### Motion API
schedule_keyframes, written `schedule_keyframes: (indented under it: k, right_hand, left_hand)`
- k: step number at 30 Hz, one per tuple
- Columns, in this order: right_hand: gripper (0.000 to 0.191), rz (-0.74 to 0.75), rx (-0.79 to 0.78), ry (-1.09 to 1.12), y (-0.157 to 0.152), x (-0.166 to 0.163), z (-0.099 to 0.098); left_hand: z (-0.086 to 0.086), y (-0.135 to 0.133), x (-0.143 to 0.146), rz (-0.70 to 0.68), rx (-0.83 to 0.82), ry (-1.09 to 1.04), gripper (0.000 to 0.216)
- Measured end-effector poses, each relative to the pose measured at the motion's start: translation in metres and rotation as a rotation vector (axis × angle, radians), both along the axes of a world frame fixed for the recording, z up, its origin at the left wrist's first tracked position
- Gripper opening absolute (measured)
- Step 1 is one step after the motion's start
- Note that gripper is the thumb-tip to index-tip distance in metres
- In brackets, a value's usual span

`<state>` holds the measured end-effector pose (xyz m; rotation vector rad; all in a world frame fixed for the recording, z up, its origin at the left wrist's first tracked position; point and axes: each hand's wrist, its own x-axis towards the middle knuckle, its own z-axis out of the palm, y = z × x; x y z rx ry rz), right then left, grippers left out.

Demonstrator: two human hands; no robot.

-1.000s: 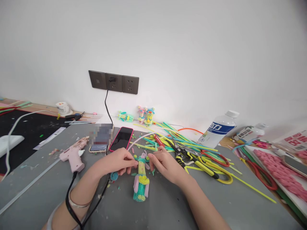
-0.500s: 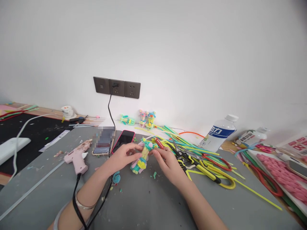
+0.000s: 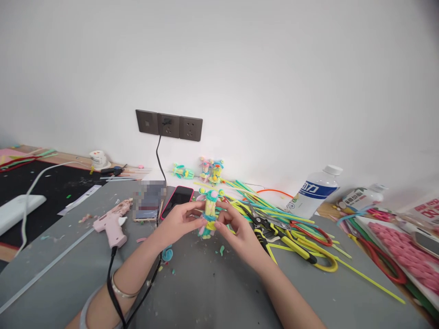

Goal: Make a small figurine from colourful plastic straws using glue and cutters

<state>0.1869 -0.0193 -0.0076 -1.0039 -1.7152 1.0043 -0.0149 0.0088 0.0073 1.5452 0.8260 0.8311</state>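
Note:
A small pastel figure [image 3: 210,211] made of coiled yellow, teal and pink strips stands upright above the grey table [image 3: 212,292]. My left hand [image 3: 175,222] pinches its left side with thumb and fingertips. My right hand [image 3: 236,228] grips its right side the same way. Both hands are closed on the figure, which is lifted just off the table. A little teal coil [image 3: 167,253] lies on the table below my left wrist.
A pink glue gun [image 3: 111,222] with a black cord lies at left, beside two phones [image 3: 176,197]. Yellow-handled cutters [image 3: 281,235] and several coloured strips [image 3: 274,208] spread at right. A water bottle [image 3: 313,192] and more small figures [image 3: 210,169] stand by the wall.
The figure lay flat on the table; both hands have picked it up and turned it upright. The view has shifted slightly downward.

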Motion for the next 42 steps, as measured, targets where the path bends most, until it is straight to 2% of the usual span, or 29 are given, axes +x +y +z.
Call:
schedule_keyframes:
  k: [3, 11, 16, 20, 24, 32, 34, 36, 40, 42]
  right_hand:
    - [0.048, 0.025, 0.02, 0.041, 0.001, 0.001, 0.001]
    - [0.041, 0.007, 0.03, 0.03, 0.004, 0.0, -0.001]
    - [0.031, 0.013, -0.03, 0.062, 0.006, -0.003, -0.005]
    - [0.035, 0.042, -0.109, 0.175, 0.01, -0.003, -0.008]
    - [0.038, 0.041, -0.169, 0.242, 0.013, 0.0, -0.01]
    - [0.035, 0.086, -0.222, 0.252, 0.018, 0.002, -0.01]
    - [0.033, 0.012, -0.171, 0.22, 0.02, 0.005, -0.012]
    - [0.031, -0.141, -0.067, 0.167, 0.022, 0.011, -0.015]
    - [0.018, -0.553, 0.305, -0.056, 0.016, 0.014, -0.013]
    - [0.014, -0.606, 0.497, -0.198, 0.006, 0.001, -0.004]
  left_hand:
    - [0.001, 0.0, 0.0, 0.037, -0.031, -0.023, 0.047]
    - [-0.008, 0.003, 0.003, 0.117, -0.112, -0.226, 0.053]
    - [-0.008, 0.001, 0.003, 0.109, -0.102, -0.183, 0.051]
    - [-0.005, 0.0, 0.005, 0.1, -0.096, -0.138, 0.055]
    - [-0.005, -0.001, 0.007, 0.03, -0.14, -0.157, 0.058]
    - [-0.009, 0.001, 0.008, 0.013, -0.201, -0.218, 0.052]
    - [-0.012, 0.003, 0.008, 0.03, -0.186, -0.267, 0.054]
    - [-0.014, 0.006, 0.008, 0.081, -0.193, -0.286, 0.059]
    - [-0.018, 0.01, 0.007, 0.16, -0.208, -0.244, 0.063]
    - [-0.019, 0.01, 0.007, 0.151, -0.187, -0.239, 0.064]
